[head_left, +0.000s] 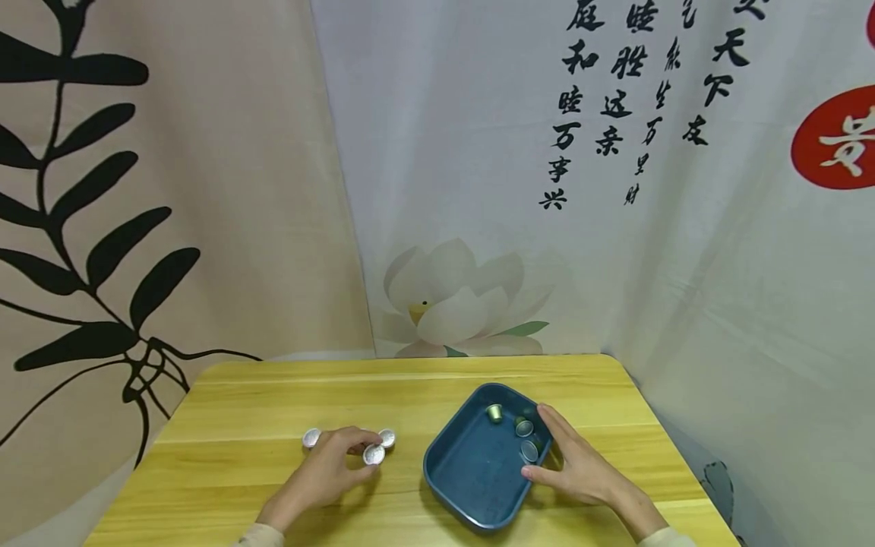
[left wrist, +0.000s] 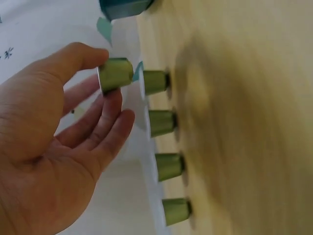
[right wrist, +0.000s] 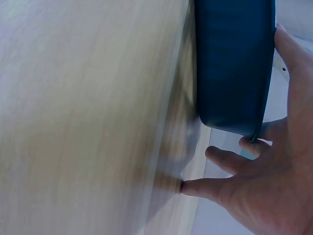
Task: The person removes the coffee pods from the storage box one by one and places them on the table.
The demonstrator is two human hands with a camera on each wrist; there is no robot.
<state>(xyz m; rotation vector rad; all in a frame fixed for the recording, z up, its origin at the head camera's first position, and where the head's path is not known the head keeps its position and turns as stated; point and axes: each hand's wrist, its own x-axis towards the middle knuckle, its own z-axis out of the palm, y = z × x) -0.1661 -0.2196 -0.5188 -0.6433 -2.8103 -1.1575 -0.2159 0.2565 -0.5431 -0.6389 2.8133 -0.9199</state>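
My left hand (head_left: 326,465) pinches a green coffee capsule (left wrist: 115,75) between thumb and fingers, its pale lid (head_left: 374,454) facing up in the head view. Four more would be too exact, so several green capsules (left wrist: 169,166) stand in a row on the table just beyond that hand, lids up. At the right, my right hand (head_left: 586,465) grips the side rim of a dark blue tray (head_left: 472,475), thumb and fingers spread along it. Inside the tray lie several green capsules (head_left: 494,412), toward its far and right sides. In the right wrist view, the tray's outer wall (right wrist: 234,63) shows beside the fingers.
The yellow wooden table (head_left: 273,395) carries everything. A pale curtain (head_left: 465,190) printed with dark characters and a lotus hangs behind its far edge. Black leaf shapes (head_left: 96,228) mark the curtain at the left.
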